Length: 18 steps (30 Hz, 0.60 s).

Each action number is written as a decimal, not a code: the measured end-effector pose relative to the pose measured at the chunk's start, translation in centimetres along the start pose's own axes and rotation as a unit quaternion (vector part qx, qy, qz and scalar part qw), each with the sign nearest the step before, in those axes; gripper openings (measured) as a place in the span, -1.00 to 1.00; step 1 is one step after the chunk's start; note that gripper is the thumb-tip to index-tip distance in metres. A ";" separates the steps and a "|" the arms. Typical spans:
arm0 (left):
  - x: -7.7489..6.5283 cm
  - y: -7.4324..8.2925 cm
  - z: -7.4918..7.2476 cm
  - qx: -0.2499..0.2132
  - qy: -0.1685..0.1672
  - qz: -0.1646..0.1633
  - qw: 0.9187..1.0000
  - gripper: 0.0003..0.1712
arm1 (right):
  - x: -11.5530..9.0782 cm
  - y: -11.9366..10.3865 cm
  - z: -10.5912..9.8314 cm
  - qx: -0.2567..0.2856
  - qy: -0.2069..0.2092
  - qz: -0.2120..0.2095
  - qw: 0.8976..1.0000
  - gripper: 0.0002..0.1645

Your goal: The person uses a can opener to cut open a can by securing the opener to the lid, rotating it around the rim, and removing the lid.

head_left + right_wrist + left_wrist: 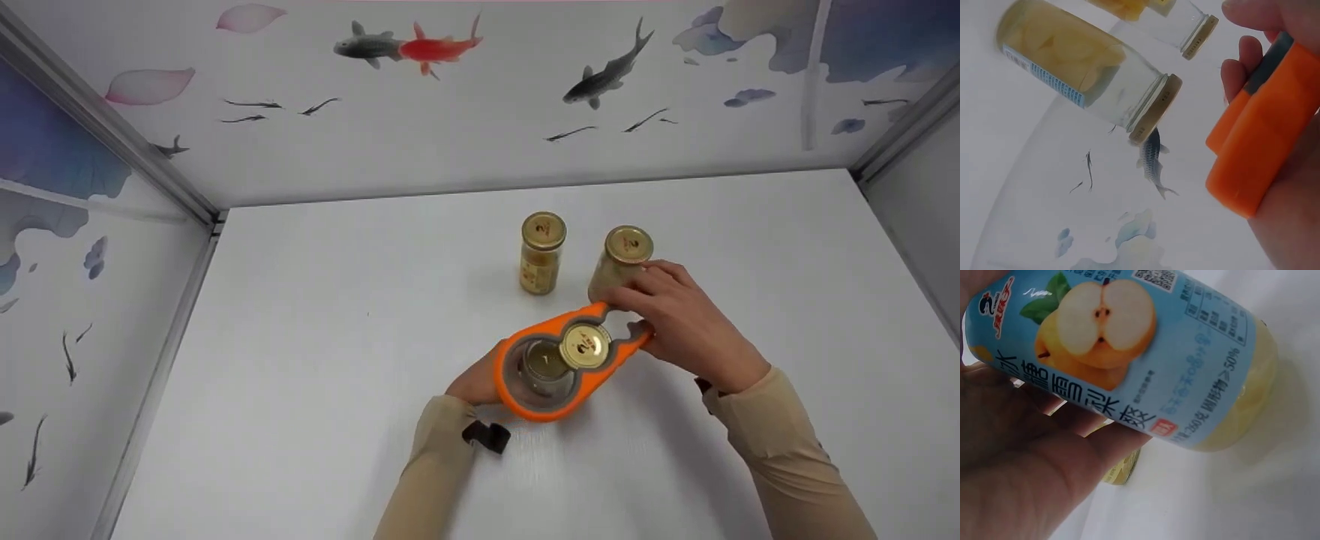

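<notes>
My right hand [679, 322] grips the handle ends of an orange jar opener [536, 415] with grey-lined openings. A gold lid [585, 346] sits in its middle opening, and clear jar glass shows through the larger one. Below the opener, my left hand [478, 379] holds the glass jar [1185, 371]. In the left wrist view the jar lies slanted, showing a blue label with pears and pale contents; its lid end is out of that view. The orange handles [1264, 135] fill the right side of the right wrist view, with fingertips [1234, 79] behind them.
Two more gold-lidded jars stand beyond the opener: one on the left [541, 255], another on the right [621, 259], close behind my right fingers. A white table [315, 360] lies underneath. Walls painted with fish [607, 75] border its back and left.
</notes>
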State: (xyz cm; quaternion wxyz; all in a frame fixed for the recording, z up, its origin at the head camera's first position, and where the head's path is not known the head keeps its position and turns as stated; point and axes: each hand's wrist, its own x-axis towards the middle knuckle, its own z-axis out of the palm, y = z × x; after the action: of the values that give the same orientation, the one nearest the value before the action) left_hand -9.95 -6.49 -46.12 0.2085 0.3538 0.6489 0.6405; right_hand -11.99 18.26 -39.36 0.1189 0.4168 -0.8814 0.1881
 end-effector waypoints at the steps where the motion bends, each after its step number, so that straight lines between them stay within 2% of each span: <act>1: -0.3 -0.4 -0.1 0.014 0.010 -0.010 1.000 -0.12 | -0.2 0.2 0.0 -0.001 0.002 0.004 1.000 -0.26; 3: -1.0 -1.4 -0.5 0.039 0.036 -0.034 0.998 -0.19 | -0.5 0.4 -0.1 -0.003 0.005 0.014 1.000 -0.31; 4: -1.5 -2.1 -0.8 0.064 0.050 -0.059 0.995 -0.26 | -0.7 0.6 -0.1 -0.003 0.006 0.020 1.000 -0.32; 5: -1.8 -2.5 -1.0 0.086 0.060 -0.073 0.992 -0.30 | -0.9 0.7 -0.1 -0.003 0.007 0.027 1.000 -0.33; 7: -2.3 -2.9 -1.4 0.100 0.070 -0.093 0.988 -0.35 | -1.3 1.0 -0.1 -0.003 0.010 0.040 0.999 -0.33; 9: -2.6 -3.0 -1.7 0.090 0.075 -0.101 0.988 -0.39 | -1.8 1.3 -0.2 -0.003 0.011 0.052 0.999 -0.31; 15: -3.2 -3.1 -2.6 0.026 0.098 -0.117 0.988 -0.36 | -3.3 1.8 -0.1 -0.003 0.017 0.080 0.997 -0.28; 18: -3.6 -3.2 -3.4 0.014 0.105 -0.119 0.987 -0.34 | -4.1 1.9 0.2 -0.006 0.012 0.100 0.995 -0.29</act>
State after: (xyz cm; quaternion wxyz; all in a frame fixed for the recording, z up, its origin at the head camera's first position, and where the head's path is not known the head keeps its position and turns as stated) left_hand -10.65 -11.15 -49.58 0.2089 0.2072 0.7137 0.6357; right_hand -10.90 22.10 -41.42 0.1124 0.3237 -0.9181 0.1989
